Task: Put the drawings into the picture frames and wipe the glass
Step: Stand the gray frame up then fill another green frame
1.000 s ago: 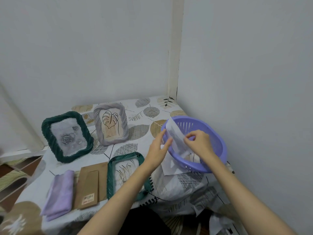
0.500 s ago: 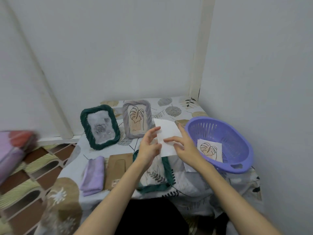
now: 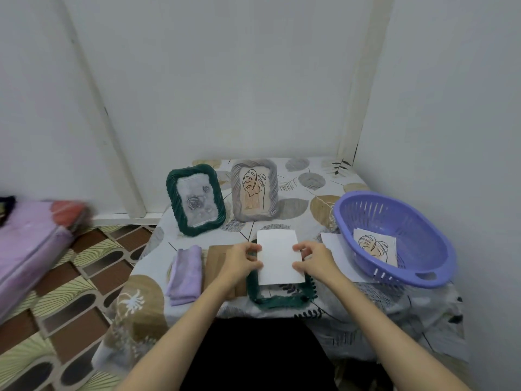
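A person's left hand (image 3: 244, 259) and right hand (image 3: 312, 259) pinched the side edges of a blank-side-up white sheet (image 3: 279, 256) over a green frame (image 3: 277, 297) lying flat at lower centre of the worktop (image 3: 324, 193), beside a purple basket (image 3: 394, 238) at right.

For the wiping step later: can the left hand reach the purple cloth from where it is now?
Probably yes. The cloth lies uncovered just left of the left hand, only the flat brown backing board between them. But the hand must first release the paper.
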